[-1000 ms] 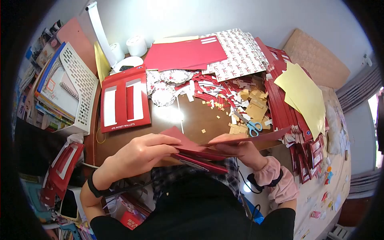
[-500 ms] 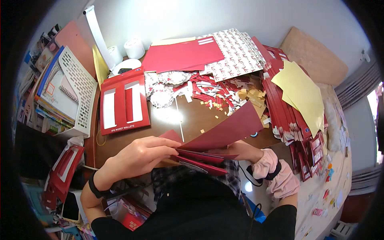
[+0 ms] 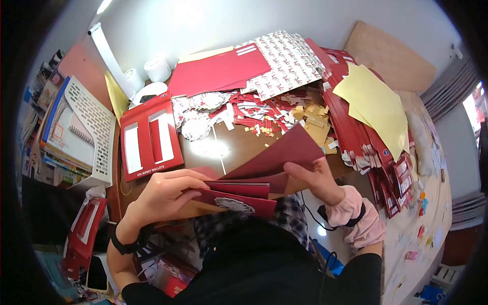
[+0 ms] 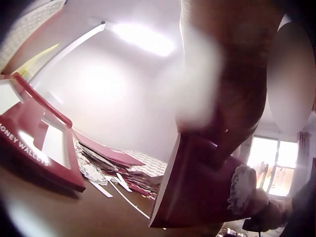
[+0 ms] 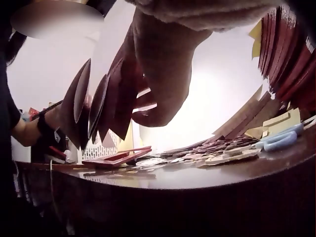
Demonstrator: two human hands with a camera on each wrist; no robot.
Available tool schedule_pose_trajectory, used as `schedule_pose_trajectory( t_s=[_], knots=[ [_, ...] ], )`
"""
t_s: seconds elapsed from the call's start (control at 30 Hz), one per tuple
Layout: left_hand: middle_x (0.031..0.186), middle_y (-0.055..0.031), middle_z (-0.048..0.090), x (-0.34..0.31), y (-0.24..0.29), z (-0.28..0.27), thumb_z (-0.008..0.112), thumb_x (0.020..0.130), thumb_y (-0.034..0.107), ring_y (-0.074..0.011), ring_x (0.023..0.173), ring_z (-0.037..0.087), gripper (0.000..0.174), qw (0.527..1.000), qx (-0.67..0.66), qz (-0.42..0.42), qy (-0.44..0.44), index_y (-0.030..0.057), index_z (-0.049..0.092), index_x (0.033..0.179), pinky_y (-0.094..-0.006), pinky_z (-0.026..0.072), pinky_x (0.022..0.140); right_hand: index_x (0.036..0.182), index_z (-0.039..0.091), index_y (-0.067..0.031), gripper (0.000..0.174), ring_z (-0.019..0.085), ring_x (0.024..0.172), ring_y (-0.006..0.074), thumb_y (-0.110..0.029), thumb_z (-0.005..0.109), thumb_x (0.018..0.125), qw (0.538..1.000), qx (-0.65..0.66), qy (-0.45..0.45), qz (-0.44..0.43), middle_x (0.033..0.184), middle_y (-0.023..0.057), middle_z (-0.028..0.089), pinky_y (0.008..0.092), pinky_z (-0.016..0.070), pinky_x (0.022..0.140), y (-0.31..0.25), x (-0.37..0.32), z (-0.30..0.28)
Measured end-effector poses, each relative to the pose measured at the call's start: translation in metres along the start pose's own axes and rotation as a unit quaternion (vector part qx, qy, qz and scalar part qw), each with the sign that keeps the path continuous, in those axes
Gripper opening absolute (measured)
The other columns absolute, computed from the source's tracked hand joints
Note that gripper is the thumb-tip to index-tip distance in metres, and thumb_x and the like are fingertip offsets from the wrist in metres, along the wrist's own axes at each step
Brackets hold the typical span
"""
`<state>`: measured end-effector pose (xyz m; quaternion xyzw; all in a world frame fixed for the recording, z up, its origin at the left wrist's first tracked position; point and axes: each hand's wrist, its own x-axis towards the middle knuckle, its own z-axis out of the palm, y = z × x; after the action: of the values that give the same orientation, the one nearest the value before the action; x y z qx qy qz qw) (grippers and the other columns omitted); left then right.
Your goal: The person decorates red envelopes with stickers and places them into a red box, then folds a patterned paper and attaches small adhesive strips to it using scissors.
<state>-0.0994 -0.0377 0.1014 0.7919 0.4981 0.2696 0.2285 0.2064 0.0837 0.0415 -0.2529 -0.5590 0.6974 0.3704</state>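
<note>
My left hand [image 3: 165, 195] pinches the left end of several dark red folded cards [image 3: 236, 189] above the desk's front edge. A white lacy doily shape [image 3: 235, 205] shows on the front one; the left wrist view also shows this doily [image 4: 242, 190]. At the right, my right hand [image 3: 319, 180] grips a large raised red leaf [image 3: 274, 157] of the cards, thumb on the near side. In the right wrist view the card leaves [image 5: 116, 96] fan apart between the hands. The right fingers behind the leaf are mostly hidden in the head view.
A red "4PK MONEY WALLETS" frame [image 3: 151, 137] lies left on the desk. Red sheets [image 3: 218, 71], patterned sheets [image 3: 287, 63] and cut scraps [image 3: 254, 114] cover the back. Red stacks under yellow paper [image 3: 373, 104] stand right; blue scissors [image 5: 280, 139] lie near the scraps.
The right hand has lifted the red leaf from low and flat to a raised slant, and its thumb has come into view. The cards have spread, showing the doily. The head view has shifted slightly.
</note>
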Motion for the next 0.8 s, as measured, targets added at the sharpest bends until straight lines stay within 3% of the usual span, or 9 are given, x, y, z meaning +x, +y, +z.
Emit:
schedule_pose_trajectory(
  t_s=[0.17,0.33,0.4,0.47,0.57,0.67,0.7,0.73,0.8],
  knots=[
    [0.108,-0.0095,0.072,-0.004,-0.002,-0.003,0.072,0.080,-0.002,-0.0253,0.092,0.071,0.018,1.000,0.014,-0.011,0.001,0.0022,0.070,0.097,-0.0311,0.0582,0.077,0.129,0.059,0.0000,0.051,0.063,0.113,0.0149,0.008,0.075,0.081,0.966,-0.195,0.025,-0.166,0.114,0.0098,0.070,0.0304,0.0507,0.096,-0.021,-0.002,0.000],
    [0.109,-0.0103,0.073,-0.003,-0.002,-0.004,0.073,0.077,-0.007,-0.0242,0.094,0.072,0.021,0.999,0.001,-0.014,0.041,0.0012,0.071,0.096,-0.0317,0.0588,0.078,0.131,0.059,0.0003,0.051,0.062,0.117,0.0175,0.011,0.072,0.082,0.958,-0.118,0.107,-0.240,0.120,0.0134,0.066,0.0281,0.0503,0.093,-0.003,-0.003,0.004],
    [0.110,-0.0109,0.073,-0.005,-0.001,-0.006,0.072,0.077,-0.008,-0.0245,0.095,0.072,0.021,0.999,-0.008,-0.029,0.042,0.0011,0.071,0.097,-0.0321,0.0589,0.079,0.125,0.065,0.0013,0.042,0.063,0.110,0.0191,0.009,0.071,0.084,0.930,-0.253,0.040,-0.262,0.115,0.0141,0.066,0.0286,0.0484,0.093,0.000,-0.004,-0.010],
    [0.110,-0.0116,0.073,-0.005,0.000,-0.007,0.072,0.077,-0.008,-0.0247,0.096,0.072,0.022,0.998,-0.018,-0.047,0.041,0.0010,0.071,0.097,-0.0325,0.0590,0.079,0.119,0.070,0.0009,0.034,0.063,0.103,0.0206,0.008,0.069,0.086,0.938,-0.247,0.079,-0.228,0.112,0.0146,0.066,0.0290,0.0481,0.091,-0.004,-0.011,-0.005],
    [0.111,-0.0122,0.072,-0.002,0.003,-0.005,0.073,0.078,-0.007,-0.0249,0.097,0.072,0.021,0.998,-0.022,-0.044,0.035,0.0010,0.072,0.097,-0.0324,0.0591,0.080,0.119,0.072,-0.0024,0.035,0.068,0.100,0.0216,0.005,0.068,0.085,0.922,-0.293,-0.002,-0.253,0.117,0.0197,0.068,0.0271,0.0503,0.085,-0.004,-0.012,-0.004],
    [0.112,-0.0128,0.072,0.001,0.006,-0.003,0.074,0.078,-0.006,-0.0252,0.100,0.072,0.020,0.999,-0.022,-0.016,0.035,0.0011,0.072,0.097,-0.0330,0.0591,0.082,0.121,0.069,0.0013,0.035,0.065,0.111,0.0234,0.005,0.067,0.087,0.921,-0.297,-0.064,-0.244,0.130,0.0197,0.063,0.0294,0.0470,0.095,0.010,-0.013,-0.008],
    [0.113,-0.0133,0.072,0.002,0.008,-0.002,0.074,0.079,-0.005,-0.0256,0.101,0.072,0.019,0.999,-0.008,0.003,0.047,0.0012,0.072,0.096,-0.0334,0.0591,0.083,0.109,0.073,0.0026,0.025,0.068,0.096,0.0190,0.007,0.069,0.085,0.932,-0.277,0.006,-0.233,0.115,0.0168,0.070,0.0257,0.0498,0.081,0.013,-0.014,-0.004],
    [0.114,-0.0139,0.072,0.003,0.009,-0.001,0.074,0.079,-0.005,-0.0260,0.102,0.071,0.018,0.998,0.005,0.022,0.058,0.0014,0.072,0.096,-0.0338,0.0591,0.084,0.109,0.073,0.0026,0.025,0.068,0.096,0.0190,0.007,0.069,0.085,0.932,-0.276,0.003,-0.234,0.115,0.0168,0.070,0.0257,0.0498,0.081,0.013,-0.013,-0.004],
    [0.116,-0.0149,0.071,0.002,0.012,-0.001,0.074,0.080,-0.004,-0.0260,0.102,0.071,0.017,0.998,-0.003,0.016,0.057,0.0009,0.072,0.096,-0.0339,0.0592,0.084,0.104,0.071,0.0057,0.018,0.065,0.092,0.0141,0.007,0.070,0.086,0.951,-0.197,0.144,-0.189,0.107,0.0109,0.070,0.0245,0.0490,0.080,0.012,-0.010,-0.006]
  ],
)
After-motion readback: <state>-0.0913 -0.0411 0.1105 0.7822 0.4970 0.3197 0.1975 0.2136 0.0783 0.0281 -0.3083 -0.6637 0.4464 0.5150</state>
